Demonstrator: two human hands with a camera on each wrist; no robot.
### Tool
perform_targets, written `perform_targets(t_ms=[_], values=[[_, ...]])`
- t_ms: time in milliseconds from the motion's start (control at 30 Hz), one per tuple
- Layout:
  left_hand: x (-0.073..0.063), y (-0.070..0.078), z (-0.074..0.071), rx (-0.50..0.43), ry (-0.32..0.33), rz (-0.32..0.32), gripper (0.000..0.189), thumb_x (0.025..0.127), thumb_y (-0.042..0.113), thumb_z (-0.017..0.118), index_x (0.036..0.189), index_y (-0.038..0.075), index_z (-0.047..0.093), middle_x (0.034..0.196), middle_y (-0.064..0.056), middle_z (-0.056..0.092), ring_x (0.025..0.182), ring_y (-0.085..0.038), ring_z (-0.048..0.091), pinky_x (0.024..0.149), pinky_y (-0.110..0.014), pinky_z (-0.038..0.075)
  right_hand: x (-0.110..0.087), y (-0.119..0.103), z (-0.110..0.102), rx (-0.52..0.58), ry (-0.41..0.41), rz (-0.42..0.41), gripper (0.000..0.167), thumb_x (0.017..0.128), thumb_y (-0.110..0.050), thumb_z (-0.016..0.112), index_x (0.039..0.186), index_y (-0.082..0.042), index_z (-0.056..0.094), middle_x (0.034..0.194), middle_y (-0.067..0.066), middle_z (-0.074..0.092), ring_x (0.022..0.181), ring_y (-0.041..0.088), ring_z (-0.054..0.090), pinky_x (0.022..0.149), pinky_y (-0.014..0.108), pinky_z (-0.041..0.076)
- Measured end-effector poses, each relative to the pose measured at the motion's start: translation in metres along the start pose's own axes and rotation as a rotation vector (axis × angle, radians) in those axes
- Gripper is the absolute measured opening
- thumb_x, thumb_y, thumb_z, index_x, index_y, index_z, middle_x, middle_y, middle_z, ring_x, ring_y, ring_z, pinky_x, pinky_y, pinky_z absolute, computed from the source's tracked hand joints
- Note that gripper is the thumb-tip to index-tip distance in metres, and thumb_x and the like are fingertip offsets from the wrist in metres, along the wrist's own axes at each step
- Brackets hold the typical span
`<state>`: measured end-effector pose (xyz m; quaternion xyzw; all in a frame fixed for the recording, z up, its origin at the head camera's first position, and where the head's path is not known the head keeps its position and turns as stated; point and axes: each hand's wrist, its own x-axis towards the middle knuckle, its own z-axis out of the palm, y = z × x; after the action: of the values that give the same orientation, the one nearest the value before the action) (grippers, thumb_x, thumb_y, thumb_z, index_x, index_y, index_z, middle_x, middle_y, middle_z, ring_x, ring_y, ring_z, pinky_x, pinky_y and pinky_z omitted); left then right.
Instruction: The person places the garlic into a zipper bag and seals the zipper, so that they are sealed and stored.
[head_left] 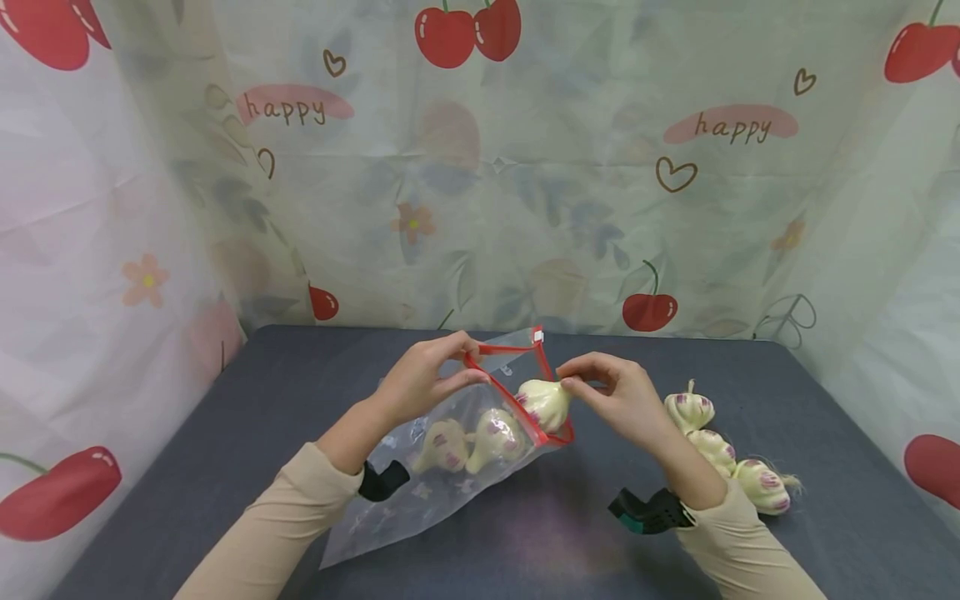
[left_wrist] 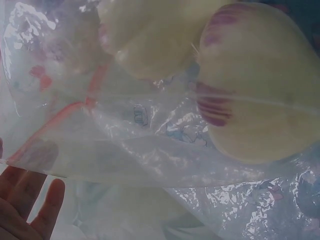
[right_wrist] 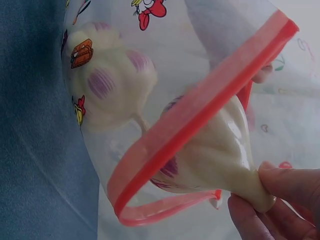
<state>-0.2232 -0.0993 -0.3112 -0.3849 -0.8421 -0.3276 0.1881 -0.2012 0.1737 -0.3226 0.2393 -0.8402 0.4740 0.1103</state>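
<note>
My left hand (head_left: pixel 429 377) pinches the red-edged mouth of a clear zip bag (head_left: pixel 442 500), holding it apart. Two garlic bulbs (head_left: pixel 497 440) lie inside the bag, seen through the plastic. By its stem, my right hand (head_left: pixel 618 398) pinches another garlic bulb (right_wrist: pixel 210 145), whose round end is within the bag's opening. In the right wrist view the red zip strip (right_wrist: pixel 200 107) crosses in front of that bulb. Through the plastic in the left wrist view, a bulb (left_wrist: pixel 260 85) appears large, with fingers (left_wrist: pixel 47 205) of the left hand at the lower left.
Three more garlic bulbs (head_left: pixel 712 452) sit in a row on the dark table (head_left: pixel 255 433), beside and partly behind the right forearm. A white slider (head_left: pixel 537 336) is at the far corner of the bag's mouth. Patterned curtains (head_left: pixel 495 208) surround the table at the back and sides.
</note>
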Motion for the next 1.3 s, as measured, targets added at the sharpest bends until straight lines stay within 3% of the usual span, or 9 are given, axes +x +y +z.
perform_targets(t_ms=[600, 933, 1300], values=[[0.003, 0.004, 0.000, -0.021, -0.004, -0.005, 0.024, 0.078, 0.016, 0.074, 0.091, 0.009, 0.055, 0.088, -0.002, 0.067, 0.090, -0.017, 0.068, 0.077, -0.033, 0.054, 0.006, -0.002, 0.020, 0.026, -0.065, -0.019, 0.013, 0.087, -0.011, 0.066, 0.098, -0.005, 0.069, 0.096, 0.012, 0.070, 0.085, 0.010, 0.066, 0.076, 0.021, 0.054], [0.006, 0.003, -0.001, -0.006, 0.007, 0.033, 0.025, 0.078, 0.019, 0.073, 0.093, 0.007, 0.057, 0.087, -0.003, 0.067, 0.088, -0.017, 0.068, 0.077, -0.032, 0.055, 0.008, -0.002, 0.028, 0.032, -0.152, -0.006, 0.014, 0.087, -0.010, 0.066, 0.100, -0.006, 0.068, 0.096, 0.010, 0.070, 0.082, 0.010, 0.067, 0.077, 0.022, 0.054], [0.010, 0.005, -0.005, -0.011, 0.030, 0.065, 0.026, 0.077, 0.017, 0.073, 0.094, 0.007, 0.056, 0.085, -0.002, 0.066, 0.088, -0.016, 0.068, 0.079, -0.033, 0.055, 0.009, 0.000, 0.036, 0.028, -0.255, -0.018, 0.018, 0.087, -0.005, 0.064, 0.104, -0.001, 0.066, 0.100, 0.014, 0.068, 0.092, 0.023, 0.068, 0.082, 0.032, 0.055]])
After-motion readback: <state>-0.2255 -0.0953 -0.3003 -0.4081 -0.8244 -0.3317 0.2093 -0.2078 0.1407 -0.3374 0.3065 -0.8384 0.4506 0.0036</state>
